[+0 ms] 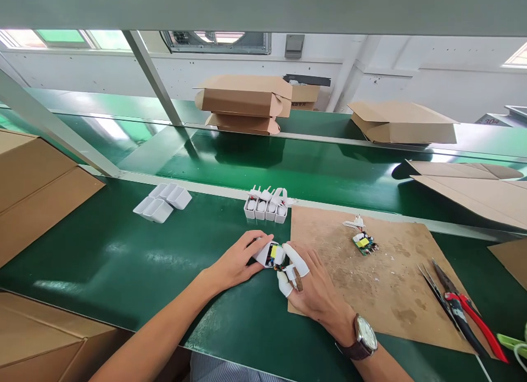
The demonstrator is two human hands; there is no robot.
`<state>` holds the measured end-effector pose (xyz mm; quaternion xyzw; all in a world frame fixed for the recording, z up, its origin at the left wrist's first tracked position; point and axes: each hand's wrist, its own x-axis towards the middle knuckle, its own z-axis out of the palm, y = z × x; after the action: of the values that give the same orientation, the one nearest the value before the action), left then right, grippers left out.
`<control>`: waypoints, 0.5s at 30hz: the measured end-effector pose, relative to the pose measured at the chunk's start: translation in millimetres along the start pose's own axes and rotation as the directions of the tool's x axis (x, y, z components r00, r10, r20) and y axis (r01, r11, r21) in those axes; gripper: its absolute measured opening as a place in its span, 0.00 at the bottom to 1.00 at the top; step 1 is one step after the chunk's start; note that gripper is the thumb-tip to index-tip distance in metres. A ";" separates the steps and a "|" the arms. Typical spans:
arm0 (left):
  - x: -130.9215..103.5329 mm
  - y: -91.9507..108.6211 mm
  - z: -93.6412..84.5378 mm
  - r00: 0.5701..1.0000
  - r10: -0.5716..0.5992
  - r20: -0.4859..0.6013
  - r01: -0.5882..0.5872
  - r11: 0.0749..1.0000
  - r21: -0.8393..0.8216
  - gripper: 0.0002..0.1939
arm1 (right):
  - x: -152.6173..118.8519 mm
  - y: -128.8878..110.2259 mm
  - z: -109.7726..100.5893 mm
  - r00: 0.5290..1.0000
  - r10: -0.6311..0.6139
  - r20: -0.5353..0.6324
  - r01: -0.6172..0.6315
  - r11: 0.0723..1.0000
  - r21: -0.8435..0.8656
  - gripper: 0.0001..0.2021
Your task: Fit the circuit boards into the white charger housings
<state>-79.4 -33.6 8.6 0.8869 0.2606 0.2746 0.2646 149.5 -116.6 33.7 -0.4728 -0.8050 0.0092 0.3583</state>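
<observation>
My left hand (241, 257) is closed around a white plastic charger housing (259, 254) above the green work surface. At the housing's open end sits a circuit board (275, 254) with a yellow-topped part, partly inside it. My right hand (319, 286) pinches the board's outer end between fingers in white finger cots. A small white plug piece (291, 273) lies among those fingers. Beyond my hands stands a row of several white housings (265, 207) with plug pieces on top. More white housings (162, 202) are grouped to the left.
A stained brown cardboard sheet (395, 294) bears another circuit board (364, 243) with a plug piece, tweezers (438, 294) and red-and-black-handled cutters (465, 305). Cardboard boxes (37, 190) stand at left; others (245, 99) rest beyond the ledge. A metal post (152, 77) rises at back left.
</observation>
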 end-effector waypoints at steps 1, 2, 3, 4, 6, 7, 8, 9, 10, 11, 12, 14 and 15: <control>0.0 0.0 0.0 1.000 -0.002 -0.002 0.002 1.000 0.002 0.35 | 0.1 -0.1 -0.2 1.000 0.000 -0.003 0.000 1.000 0.003 0.35; 0.1 0.1 -0.1 1.000 -0.004 -0.005 0.004 1.000 0.005 0.36 | 0.0 -0.1 -0.3 1.000 0.004 -0.005 -0.004 1.000 0.007 0.36; 0.1 0.1 -0.2 1.000 -0.005 -0.007 0.005 1.000 0.007 0.36 | -0.3 0.0 -0.3 1.000 0.008 -0.004 -0.007 1.000 0.010 0.37; 0.2 0.2 -0.4 1.000 -0.005 -0.009 0.005 1.000 0.008 0.36 | -0.7 0.2 -0.2 1.000 0.010 -0.003 -0.010 1.000 0.012 0.37; 0.3 0.7 -0.8 1.000 -0.003 -0.010 0.003 1.000 0.007 0.36 | -1.5 0.7 0.1 1.000 0.011 0.000 -0.011 1.000 0.014 0.37; 0.5 1.2 -0.8 1.000 -0.002 -0.010 0.002 1.000 0.006 0.37 | -1.9 0.9 0.4 1.000 0.012 0.000 -0.012 1.000 0.015 0.37; 0.7 1.8 -0.5 1.000 0.000 -0.010 0.000 1.000 0.004 0.37 | -2.1 1.0 0.8 1.000 0.014 0.003 -0.015 1.000 0.018 0.37; 1.0 2.5 0.2 1.000 0.003 -0.009 -0.003 1.000 0.002 0.37 | -2.3 1.0 1.2 1.000 0.016 0.013 -0.016 1.000 0.024 0.36; 1.4 3.4 1.2 1.000 0.008 -0.006 -0.008 1.000 -0.003 0.37 | -2.4 0.9 1.7 1.000 0.016 0.023 -0.016 0.999 0.031 0.36; 1.8 4.3 2.7 1.000 0.014 -0.001 -0.014 1.000 -0.011 0.37 | -2.5 0.7 2.2 0.999 0.012 0.032 -0.013 0.999 0.037 0.35; 2.3 5.1 4.5 1.000 0.019 0.004 -0.019 1.000 -0.021 0.37 | -2.6 0.4 2.6 0.999 0.007 0.038 -0.009 0.999 0.043 0.34; 3.2 6.1 8.1 1.000 0.028 -0.010 -0.028 0.999 -0.024 0.38 | -3.0 -0.1 3.1 1.000 0.005 0.029 -0.007 0.998 0.060 0.32; 3.5 6.3 9.5 0.999 0.034 -0.028 -0.034 0.999 -0.008 0.38 | -3.5 -0.2 3.1 1.000 0.012 0.017 -0.013 0.997 0.076 0.32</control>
<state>-69.0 -39.1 6.9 0.8862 0.2481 0.2924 0.2601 148.6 -118.4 29.5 -0.4638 -0.8040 0.0462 0.3692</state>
